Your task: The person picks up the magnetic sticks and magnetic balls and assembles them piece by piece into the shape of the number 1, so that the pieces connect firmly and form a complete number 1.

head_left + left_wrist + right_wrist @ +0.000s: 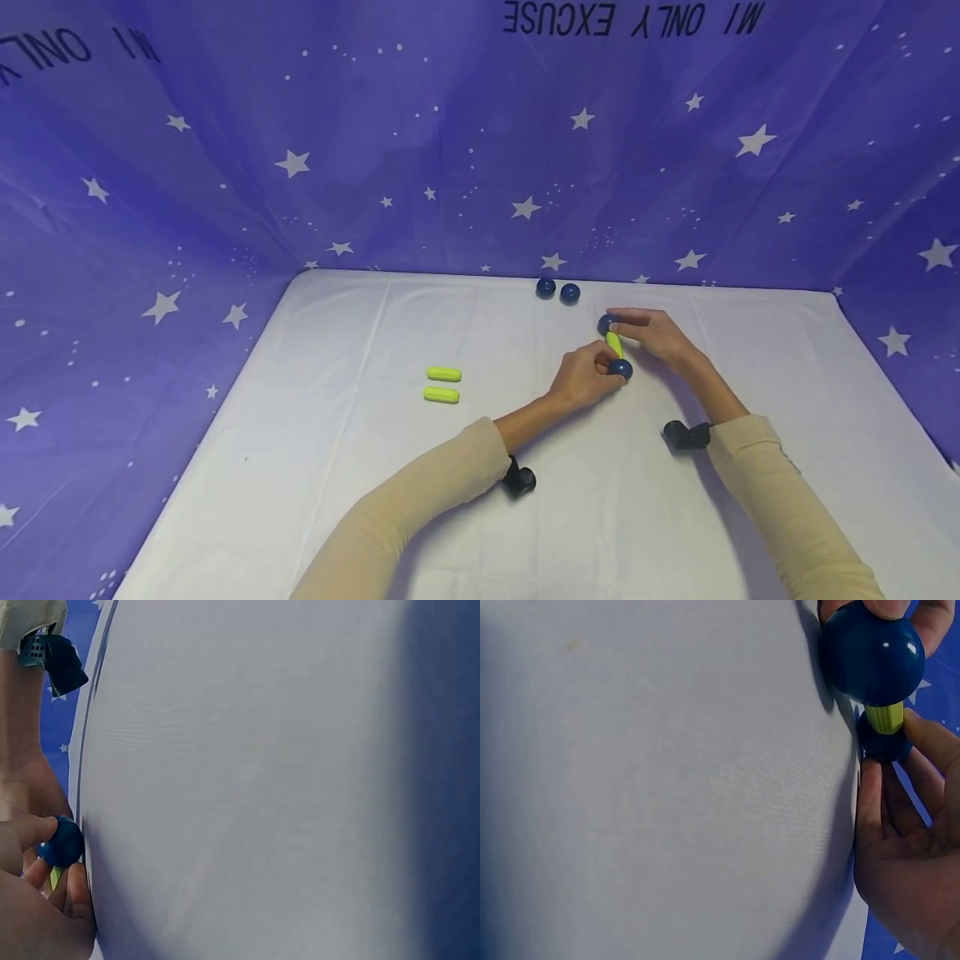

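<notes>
Between my hands is a short yellow-green ribbed rod (pixel 614 344) with a dark blue ball at each end. My left hand (pixel 585 377) pinches the nearer ball (pixel 622 370) between thumb and fingers. The farther ball (pixel 606 323) is gripped by my right hand (pixel 654 335). In the right wrist view the rod (pixel 886 718) meets the large near ball (pixel 874 656), while the far ball (pixel 883 742) sits behind it, partly covered by the right hand's (pixel 911 847) fingers. The left wrist view catches the near ball (pixel 64 844) beside the fingers, with the rod mostly hidden.
Two more blue balls, one on the left (pixel 546 288) and one on the right (pixel 570 293), lie near the table's back edge. Two yellow-green rods (pixel 444 375) lie side by side left of my hands. A starry purple cloth (pixel 450 150) surrounds the white table (pixel 337 500).
</notes>
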Available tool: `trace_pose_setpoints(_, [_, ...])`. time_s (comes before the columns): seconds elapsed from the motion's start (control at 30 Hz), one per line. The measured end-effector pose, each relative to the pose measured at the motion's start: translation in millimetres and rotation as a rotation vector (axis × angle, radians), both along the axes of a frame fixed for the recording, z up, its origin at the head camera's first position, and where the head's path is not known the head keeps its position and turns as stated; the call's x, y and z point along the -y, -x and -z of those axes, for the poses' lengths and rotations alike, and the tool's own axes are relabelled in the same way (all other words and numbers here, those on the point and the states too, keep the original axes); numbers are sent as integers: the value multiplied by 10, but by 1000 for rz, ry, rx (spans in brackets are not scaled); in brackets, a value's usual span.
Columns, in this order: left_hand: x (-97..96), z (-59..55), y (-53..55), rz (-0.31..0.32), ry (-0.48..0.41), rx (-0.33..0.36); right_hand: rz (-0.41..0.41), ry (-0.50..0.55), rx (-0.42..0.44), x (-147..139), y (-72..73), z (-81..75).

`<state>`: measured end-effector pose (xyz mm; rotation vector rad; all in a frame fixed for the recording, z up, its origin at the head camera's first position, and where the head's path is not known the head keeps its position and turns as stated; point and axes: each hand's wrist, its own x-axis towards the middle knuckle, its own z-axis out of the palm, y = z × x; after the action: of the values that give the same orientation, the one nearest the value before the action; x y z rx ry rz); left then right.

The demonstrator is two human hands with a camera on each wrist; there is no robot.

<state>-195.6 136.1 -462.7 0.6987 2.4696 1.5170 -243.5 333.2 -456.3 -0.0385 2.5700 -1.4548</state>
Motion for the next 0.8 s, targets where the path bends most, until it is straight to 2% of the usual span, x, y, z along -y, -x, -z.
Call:
trace_pose_setpoints(0.5, [-6, 0, -7, -5, -18, 22, 32, 6, -5, 13, -59, -19])
trace_pose_setpoints(0.8, [-3, 12, 0, -19, -37, 34, 127, 106, -85, 28, -214, -29])
